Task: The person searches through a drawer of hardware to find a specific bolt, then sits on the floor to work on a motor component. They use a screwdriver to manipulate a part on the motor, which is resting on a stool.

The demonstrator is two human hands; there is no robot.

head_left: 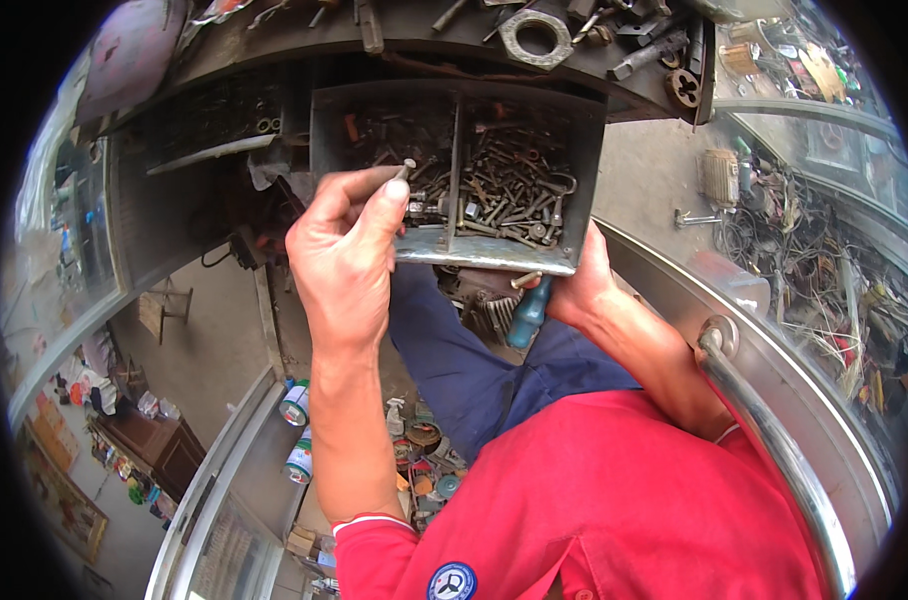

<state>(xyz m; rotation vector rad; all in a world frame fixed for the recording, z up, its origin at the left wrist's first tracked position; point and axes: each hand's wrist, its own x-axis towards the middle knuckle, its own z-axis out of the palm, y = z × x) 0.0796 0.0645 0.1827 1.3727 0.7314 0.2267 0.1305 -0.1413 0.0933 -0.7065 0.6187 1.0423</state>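
Observation:
Between the thumb and forefinger of my left hand [349,255] is a small round-headed bolt [407,169], raised over the front of an open metal drawer [434,240]. A divider splits the drawer in two. Its right compartment holds a heap of loose bolts and screws [514,185]; more hardware lies in the shadowed left one. My right hand [586,282] is at the drawer's front right corner, its fingers partly hidden. It is closed around a tool with a teal handle [529,315], whose other end I cannot see. A brassy bolt [526,280] sticks out beside that handle.
Above the drawer runs a workbench edge [434,62] with a large hex nut [536,40] and scattered metal parts. A curved metal bar [774,440] stands close by my right arm. Cans [297,402] and clutter lie at lower left; tangled scrap [784,250] is piled at right.

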